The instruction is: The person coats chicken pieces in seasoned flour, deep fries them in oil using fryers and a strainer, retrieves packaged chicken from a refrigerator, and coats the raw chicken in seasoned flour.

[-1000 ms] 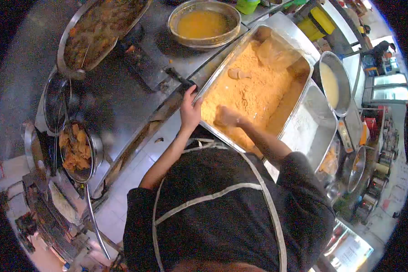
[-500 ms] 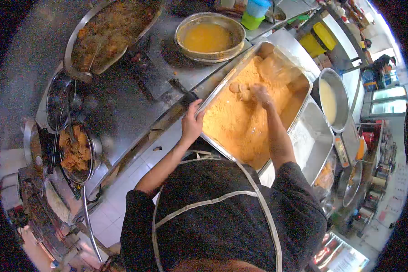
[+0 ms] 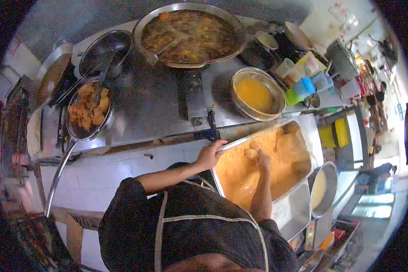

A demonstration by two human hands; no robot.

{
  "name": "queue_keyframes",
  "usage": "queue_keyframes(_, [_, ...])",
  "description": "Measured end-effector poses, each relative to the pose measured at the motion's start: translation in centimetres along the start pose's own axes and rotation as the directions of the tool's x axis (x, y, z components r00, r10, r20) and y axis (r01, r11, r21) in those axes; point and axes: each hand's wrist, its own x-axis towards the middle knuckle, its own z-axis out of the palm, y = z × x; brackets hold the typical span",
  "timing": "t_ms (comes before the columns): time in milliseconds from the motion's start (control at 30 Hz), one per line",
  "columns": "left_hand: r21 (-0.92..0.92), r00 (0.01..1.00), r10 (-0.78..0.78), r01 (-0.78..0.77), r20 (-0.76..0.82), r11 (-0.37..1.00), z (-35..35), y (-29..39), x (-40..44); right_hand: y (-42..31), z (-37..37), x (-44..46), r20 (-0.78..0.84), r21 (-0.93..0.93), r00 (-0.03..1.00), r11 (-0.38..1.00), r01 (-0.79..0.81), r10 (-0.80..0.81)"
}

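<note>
A deep rectangular metal tray [image 3: 218, 182] holds loose orange breading [image 3: 235, 174]. At its left corner, my left hand [image 3: 209, 156] has its fingers closed over the rim. My right hand [image 3: 264, 159] is down in the breading, closed on a crumb-coated piece of food [image 3: 252, 154]; its exact kind is hidden under the coating. More breading is heaped at the tray's far right end, where a clear plastic bag [image 3: 303, 145] seems to lie along the edge.
A wide pan of bubbling oil [image 3: 192, 38] sits on the steel stove [image 3: 140, 109]. Left of it, a long-handled strainer [image 3: 71, 147] holds fried pieces [image 3: 89, 106]. Beyond the tray stands a bowl of yellow liquid [image 3: 255, 93]. To the right are a bowl of pale batter [image 3: 319, 188] and another metal tray [image 3: 291, 213].
The view has swung left and up, so the oil pan shows whole. My left hand stays on the tray rim. My right hand still holds the coated piece in the breading.
</note>
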Motion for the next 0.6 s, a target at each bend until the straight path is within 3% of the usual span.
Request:
queue_keyframes(67, [-0.007,0.999,-0.029,0.029,0.023,1.0,-0.2,0.2,-0.1,2.6,0.2,1.6,0.004,0.082,1.0,0.997,-0.006,0.005])
queue_keyframes(133, [-0.037,0.999,0.02,-0.021,-0.027,0.999,0.2,-0.3,0.0,1.0,2.0,-0.9,-0.047,0.427,0.997,0.901,0.081,-0.067])
queue_keyframes(167, [-0.049,0.999,0.026,-0.028,-0.041,0.998,0.2,-0.2,0.3,-0.9,3.1,-2.2,-0.045,0.413,0.996,0.906,0.09,-0.079])
queue_keyframes(233, [-0.025,0.992,0.097,-0.1,-0.082,0.995,0.2,-0.3,0.0,-2.9,5.0,-4.7,-0.212,-0.106,0.922,0.946,0.306,-0.322])
queue_keyframes(267, [-0.027,0.992,0.094,-0.097,-0.078,0.995,0.2,-0.4,-0.1,-3.9,5.1,-4.9,-0.198,-0.415,0.968,0.908,0.058,-0.153])
queue_keyframes(300, [-0.047,0.994,0.075,-0.079,-0.076,0.996,0.2,-0.5,-0.1,-4.8,5.2,-5.0,-0.176,-0.765,0.984,0.625,-0.155,0.028])
queue_keyframes(333, [-0.069,0.996,0.059,-0.064,-0.07,0.996,0.3,-0.6,0.1,-5.8,5.4,-5.2,-0.15,-0.941,0.968,0.272,-0.202,0.201])
queue_keyframes(367, [-0.078,0.996,0.064,-0.068,-0.054,0.995,0.4,-0.6,0.1,-3.6,5.2,-4.5,0.058,-0.946,0.998,0.318,0.068,-0.039])
queue_keyframes(433, [-0.091,0.998,0.05,-0.053,-0.035,0.994,0.5,-0.9,0.3,-3.5,5.7,-5.1,0.042,-0.756,0.981,0.635,0.155,-0.189])
queue_keyframes(467, [0.021,0.999,-0.028,0.027,0.041,0.999,-0.7,0.6,0.1,-3.8,6.1,-5.7,0.034,-0.625,0.964,0.748,0.225,-0.262])
queue_keyframes(500, [0.0,0.999,0.038,-0.038,0.005,0.999,-0.2,0.0,0.2,-7.7,7.9,-7.7,-0.107,-0.267,0.986,0.959,0.094,-0.126])
queue_keyframes(567, [0.004,0.994,0.111,-0.111,-0.021,0.994,0.0,-0.5,0.3,-6.7,7.4,-7.6,-0.206,0.174,0.977,0.984,-0.025,0.061])
queue_keyframes(600, [0.004,0.993,0.115,-0.115,0.007,0.993,0.0,-0.6,0.3,-2.4,5.9,-4.8,-0.289,0.195,0.954,0.981,-0.017,0.074])
